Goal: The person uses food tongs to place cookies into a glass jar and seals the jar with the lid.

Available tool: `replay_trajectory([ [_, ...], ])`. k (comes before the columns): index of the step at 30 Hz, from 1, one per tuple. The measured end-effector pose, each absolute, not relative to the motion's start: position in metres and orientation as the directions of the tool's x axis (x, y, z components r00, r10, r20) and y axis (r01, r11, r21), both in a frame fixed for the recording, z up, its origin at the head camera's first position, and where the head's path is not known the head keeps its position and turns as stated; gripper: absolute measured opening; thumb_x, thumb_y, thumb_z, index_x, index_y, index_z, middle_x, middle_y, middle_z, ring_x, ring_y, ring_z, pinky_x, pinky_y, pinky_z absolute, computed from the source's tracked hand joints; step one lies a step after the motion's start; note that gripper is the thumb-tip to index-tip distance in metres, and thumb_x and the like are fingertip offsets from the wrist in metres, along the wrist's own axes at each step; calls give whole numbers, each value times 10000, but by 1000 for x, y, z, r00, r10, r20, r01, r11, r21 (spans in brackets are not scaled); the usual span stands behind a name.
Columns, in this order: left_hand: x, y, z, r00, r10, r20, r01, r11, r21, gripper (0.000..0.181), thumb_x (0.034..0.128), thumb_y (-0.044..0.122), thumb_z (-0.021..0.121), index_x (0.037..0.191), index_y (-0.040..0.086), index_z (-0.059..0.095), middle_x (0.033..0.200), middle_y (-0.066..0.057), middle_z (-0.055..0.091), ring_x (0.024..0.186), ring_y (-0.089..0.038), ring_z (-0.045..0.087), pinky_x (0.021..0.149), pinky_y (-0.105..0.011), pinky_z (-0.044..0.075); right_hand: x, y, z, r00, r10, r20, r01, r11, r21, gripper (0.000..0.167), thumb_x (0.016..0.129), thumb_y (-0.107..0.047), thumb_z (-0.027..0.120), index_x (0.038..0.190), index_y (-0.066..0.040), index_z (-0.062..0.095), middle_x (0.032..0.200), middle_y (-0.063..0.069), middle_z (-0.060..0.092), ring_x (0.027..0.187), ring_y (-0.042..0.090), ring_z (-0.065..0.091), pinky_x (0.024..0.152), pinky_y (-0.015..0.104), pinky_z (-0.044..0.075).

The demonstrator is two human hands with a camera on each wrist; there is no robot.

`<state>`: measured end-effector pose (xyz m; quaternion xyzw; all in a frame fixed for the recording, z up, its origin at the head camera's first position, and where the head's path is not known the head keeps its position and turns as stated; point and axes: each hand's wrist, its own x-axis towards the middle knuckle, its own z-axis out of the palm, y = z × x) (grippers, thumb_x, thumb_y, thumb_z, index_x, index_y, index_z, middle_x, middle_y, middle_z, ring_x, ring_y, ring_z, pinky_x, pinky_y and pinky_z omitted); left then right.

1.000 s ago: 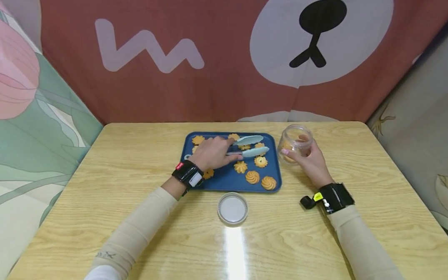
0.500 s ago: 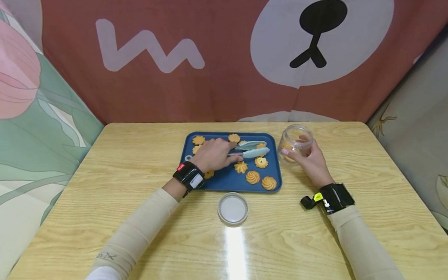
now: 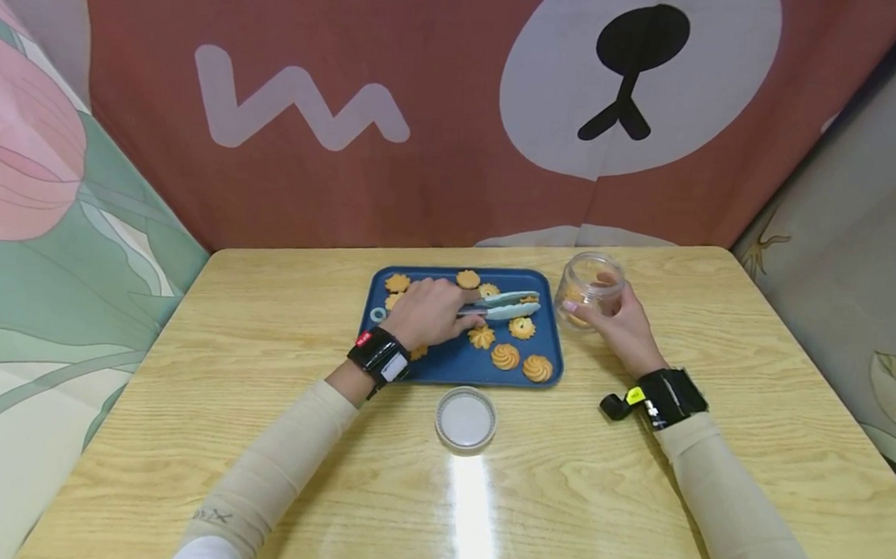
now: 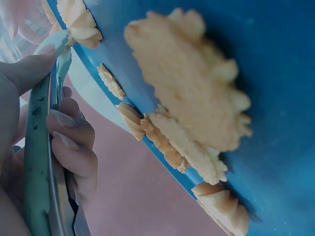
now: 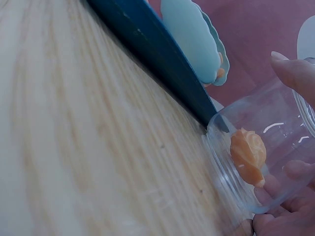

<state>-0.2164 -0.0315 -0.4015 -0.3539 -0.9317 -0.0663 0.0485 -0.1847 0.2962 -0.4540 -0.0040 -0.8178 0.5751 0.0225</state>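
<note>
My left hand [image 3: 427,312] grips tongs [image 3: 512,312] with pale blue tips, low over the blue tray [image 3: 447,369]. At the tray's right side, the tips are around a cookie [image 3: 529,300]; in the right wrist view a bit of it shows between the tips [image 5: 192,42]. My right hand [image 3: 629,333] holds a clear jar [image 3: 573,289], without its lid, just right of the tray. Inside the jar lies a swirled cookie [image 5: 247,152]; whether there are more is hard to tell. My left hand hides part of the tray.
Several cookies [image 3: 505,356] are spread over the tray. A round lid [image 3: 466,419] lies on the wooden table [image 3: 319,474] in front of it. A patterned cloth [image 3: 302,181] hangs behind the table's far edge.
The tongs' tips have come down and closed together around a cookie at the tray's right. My right hand and the jar have stayed in place.
</note>
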Motion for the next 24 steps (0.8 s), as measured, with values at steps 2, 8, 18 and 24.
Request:
replay_trajectory([
  [2, -216, -32, -401, -744, 654, 133, 666, 740, 88, 433, 1024, 495, 655, 1356, 227, 725, 746, 13, 654, 484, -106, 434, 449, -246, 248, -185, 297, -455, -999, 34, 32, -18, 338, -941, 965, 933, -388, 806, 1652, -105, 229, 1647, 185, 378, 1601, 367, 291, 1282, 579, 258],
  [8, -215, -32, -401, -750, 649, 129, 660, 746, 89, 442, 1028, 492, 649, 1376, 228, 713, 728, 15, 652, 468, -107, 427, 450, -248, 246, -187, 298, -457, -999, 37, 30, -16, 337, -941, 967, 939, -355, 802, 1664, -112, 210, 1663, 190, 364, 1598, 378, 290, 1284, 581, 252],
  [18, -214, -33, -400, -752, 643, 146, 656, 750, 78, 424, 1025, 508, 645, 1319, 213, 729, 681, 20, 524, 504, -120, 449, 472, -255, 265, -188, 297, -457, -999, 46, 17, 0, 355, -935, 977, 940, -379, 795, 1669, -117, 200, 1665, 196, 361, 1582, 397, 310, 1271, 596, 267],
  [24, -213, -35, -398, -756, 637, 151, 650, 757, 62, 490, 1035, 533, 609, 1397, 214, 697, 662, 26, 520, 491, -117, 448, 470, -249, 269, -187, 297, -455, -999, 47, 21, -3, 357, -934, 989, 932, -393, 803, 1667, -113, 203, 1668, 195, 360, 1582, 403, 310, 1271, 601, 264],
])
